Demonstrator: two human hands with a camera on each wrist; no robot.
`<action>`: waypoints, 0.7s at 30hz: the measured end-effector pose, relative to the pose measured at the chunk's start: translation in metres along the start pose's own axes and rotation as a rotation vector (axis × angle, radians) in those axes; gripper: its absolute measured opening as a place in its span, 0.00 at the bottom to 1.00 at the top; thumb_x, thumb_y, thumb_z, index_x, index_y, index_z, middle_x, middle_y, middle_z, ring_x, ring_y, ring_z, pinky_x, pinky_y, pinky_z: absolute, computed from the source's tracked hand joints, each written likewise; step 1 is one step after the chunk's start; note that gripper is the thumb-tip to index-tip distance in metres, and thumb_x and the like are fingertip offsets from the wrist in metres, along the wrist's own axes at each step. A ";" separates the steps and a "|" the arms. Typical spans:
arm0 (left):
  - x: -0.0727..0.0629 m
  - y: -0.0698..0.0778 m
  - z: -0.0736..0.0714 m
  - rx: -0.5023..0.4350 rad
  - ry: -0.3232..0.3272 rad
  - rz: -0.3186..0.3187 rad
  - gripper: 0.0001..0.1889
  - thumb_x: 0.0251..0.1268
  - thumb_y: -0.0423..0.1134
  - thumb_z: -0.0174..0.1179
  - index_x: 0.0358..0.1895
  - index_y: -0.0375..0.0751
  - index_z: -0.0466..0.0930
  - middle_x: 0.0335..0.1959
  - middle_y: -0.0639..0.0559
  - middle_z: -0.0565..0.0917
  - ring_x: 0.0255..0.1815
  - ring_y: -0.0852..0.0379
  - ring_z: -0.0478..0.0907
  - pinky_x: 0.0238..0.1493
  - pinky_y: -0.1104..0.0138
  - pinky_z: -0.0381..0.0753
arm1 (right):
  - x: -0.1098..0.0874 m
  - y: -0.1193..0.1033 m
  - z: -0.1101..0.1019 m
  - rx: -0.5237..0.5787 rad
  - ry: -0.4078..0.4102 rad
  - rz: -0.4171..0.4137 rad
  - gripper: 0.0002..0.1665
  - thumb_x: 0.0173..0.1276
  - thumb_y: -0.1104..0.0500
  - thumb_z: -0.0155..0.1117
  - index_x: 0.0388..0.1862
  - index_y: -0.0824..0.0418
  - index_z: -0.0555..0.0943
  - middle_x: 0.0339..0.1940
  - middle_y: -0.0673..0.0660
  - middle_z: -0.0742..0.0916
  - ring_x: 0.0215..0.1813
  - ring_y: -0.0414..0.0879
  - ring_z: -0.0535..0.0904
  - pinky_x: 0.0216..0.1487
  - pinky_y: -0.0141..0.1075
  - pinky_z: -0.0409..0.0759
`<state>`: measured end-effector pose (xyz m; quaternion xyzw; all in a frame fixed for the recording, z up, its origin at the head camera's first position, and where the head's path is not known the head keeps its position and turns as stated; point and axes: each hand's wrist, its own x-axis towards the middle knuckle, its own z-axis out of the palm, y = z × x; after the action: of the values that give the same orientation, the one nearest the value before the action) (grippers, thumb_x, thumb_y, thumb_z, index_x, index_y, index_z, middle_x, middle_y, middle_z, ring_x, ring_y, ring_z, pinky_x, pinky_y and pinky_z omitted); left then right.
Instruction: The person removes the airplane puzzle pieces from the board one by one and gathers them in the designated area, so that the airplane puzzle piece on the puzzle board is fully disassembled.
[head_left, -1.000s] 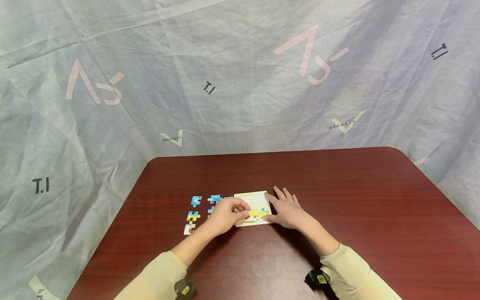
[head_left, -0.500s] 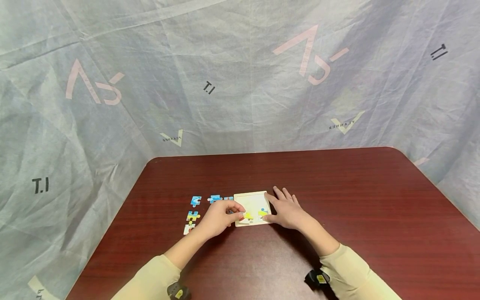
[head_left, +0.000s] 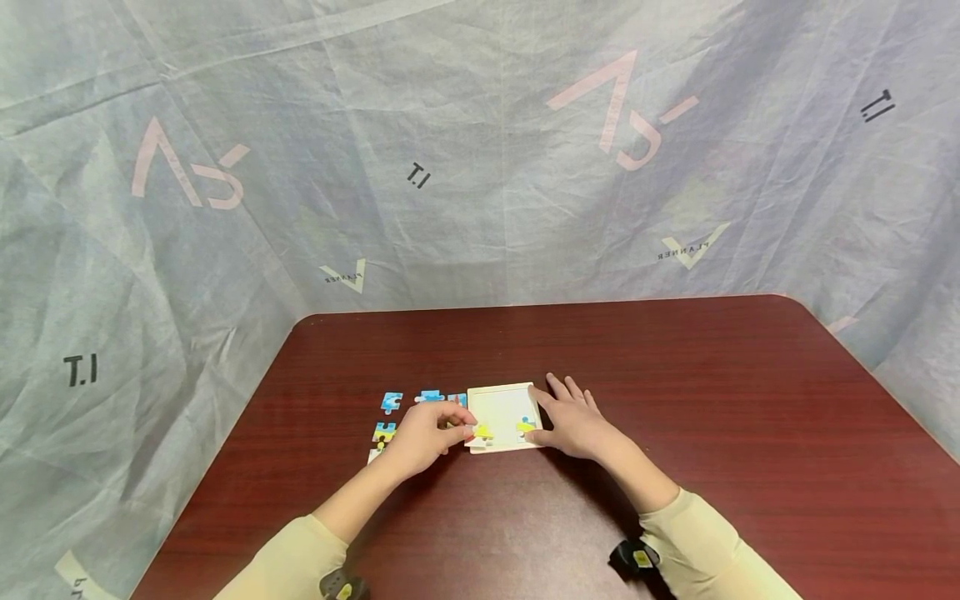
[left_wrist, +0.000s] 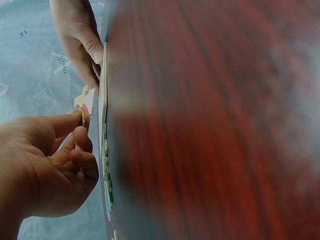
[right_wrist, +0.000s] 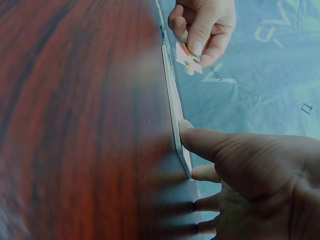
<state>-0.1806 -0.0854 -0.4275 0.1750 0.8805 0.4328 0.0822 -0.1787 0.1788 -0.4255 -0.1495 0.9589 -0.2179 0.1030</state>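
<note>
My left hand (head_left: 422, 435) pinches a yellow, white and red jigsaw piece (head_left: 483, 432) between thumb and fingers, over the left side of a shallow wooden puzzle tray (head_left: 502, 387). In the left wrist view the pinched piece (left_wrist: 86, 100) is tilted and raised above the tabletop. One yellow, blue and white jigsaw piece (head_left: 525, 427) lies in the tray's front right corner. My right hand (head_left: 576, 423) rests at the tray's right side with fingers spread, its thumb on the front right part and its index finger at the back right corner.
Several loose jigsaw pieces lie left of the tray, among them blue ones (head_left: 392, 402) at the back and a yellow-blue one (head_left: 384, 432); my left hand hides some. The dark red table (head_left: 675, 375) ends at a grey cloth backdrop (head_left: 480, 167).
My left hand has moved left with the pinched piece, away from the piece in the tray's right corner to the tray's left edge. The right hand has stayed put.
</note>
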 end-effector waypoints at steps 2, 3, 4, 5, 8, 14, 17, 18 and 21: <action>-0.001 -0.001 -0.002 -0.007 0.002 -0.003 0.03 0.66 0.36 0.69 0.40 0.49 0.88 0.31 0.58 0.83 0.19 0.57 0.73 0.26 0.63 0.76 | 0.000 0.000 0.000 0.000 0.000 0.000 0.45 0.70 0.48 0.69 0.79 0.61 0.63 0.80 0.72 0.57 0.79 0.72 0.46 0.72 0.68 0.46; -0.002 -0.002 -0.003 -0.009 0.003 -0.005 0.04 0.66 0.36 0.69 0.40 0.49 0.88 0.31 0.58 0.83 0.19 0.57 0.73 0.26 0.63 0.76 | 0.000 0.000 0.000 -0.001 0.001 0.000 0.45 0.70 0.48 0.69 0.79 0.61 0.63 0.80 0.72 0.57 0.79 0.72 0.46 0.73 0.68 0.46; -0.002 -0.003 -0.003 -0.008 0.004 -0.008 0.04 0.66 0.36 0.69 0.41 0.48 0.88 0.31 0.57 0.83 0.19 0.57 0.72 0.26 0.63 0.76 | 0.000 0.000 0.000 -0.002 0.001 0.000 0.45 0.70 0.48 0.69 0.79 0.61 0.63 0.80 0.72 0.57 0.79 0.72 0.46 0.73 0.68 0.46; -0.003 -0.003 -0.004 -0.006 0.007 -0.011 0.04 0.66 0.36 0.69 0.41 0.48 0.88 0.30 0.57 0.83 0.19 0.57 0.72 0.25 0.63 0.76 | 0.000 0.000 0.000 -0.003 0.002 0.000 0.45 0.70 0.48 0.69 0.79 0.61 0.63 0.80 0.72 0.57 0.79 0.72 0.46 0.73 0.68 0.46; -0.004 -0.006 -0.007 0.006 0.011 -0.018 0.04 0.65 0.36 0.70 0.41 0.47 0.89 0.30 0.58 0.82 0.18 0.57 0.72 0.25 0.63 0.75 | -0.001 0.000 -0.001 -0.006 0.003 -0.001 0.45 0.70 0.48 0.69 0.79 0.61 0.63 0.80 0.72 0.57 0.79 0.72 0.46 0.73 0.68 0.46; -0.008 -0.012 -0.013 0.031 0.020 -0.024 0.03 0.66 0.37 0.69 0.40 0.48 0.89 0.31 0.58 0.82 0.18 0.56 0.73 0.25 0.63 0.76 | -0.001 0.000 -0.001 -0.006 0.005 -0.007 0.45 0.70 0.48 0.69 0.79 0.62 0.63 0.80 0.72 0.57 0.79 0.73 0.47 0.72 0.68 0.47; -0.011 -0.015 -0.016 0.037 0.023 -0.027 0.03 0.66 0.37 0.69 0.40 0.48 0.89 0.32 0.57 0.82 0.19 0.56 0.73 0.24 0.62 0.76 | -0.001 0.000 -0.001 -0.004 0.004 -0.009 0.45 0.70 0.48 0.69 0.79 0.62 0.63 0.80 0.72 0.57 0.79 0.73 0.46 0.72 0.68 0.47; -0.012 -0.015 -0.017 0.038 0.024 -0.031 0.03 0.66 0.37 0.69 0.40 0.48 0.89 0.32 0.57 0.82 0.19 0.56 0.73 0.24 0.62 0.76 | -0.001 0.000 0.000 -0.003 0.003 -0.008 0.45 0.70 0.48 0.69 0.79 0.61 0.63 0.80 0.72 0.57 0.79 0.73 0.46 0.72 0.68 0.47; -0.014 -0.017 -0.019 0.039 0.032 -0.040 0.03 0.65 0.37 0.70 0.40 0.49 0.89 0.32 0.57 0.83 0.18 0.56 0.73 0.23 0.63 0.76 | -0.001 0.001 0.000 -0.004 0.004 -0.005 0.45 0.70 0.48 0.69 0.79 0.61 0.63 0.80 0.72 0.57 0.79 0.72 0.46 0.72 0.68 0.47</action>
<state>-0.1778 -0.1144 -0.4296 0.1519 0.8934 0.4165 0.0731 -0.1782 0.1796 -0.4255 -0.1519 0.9591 -0.2167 0.1002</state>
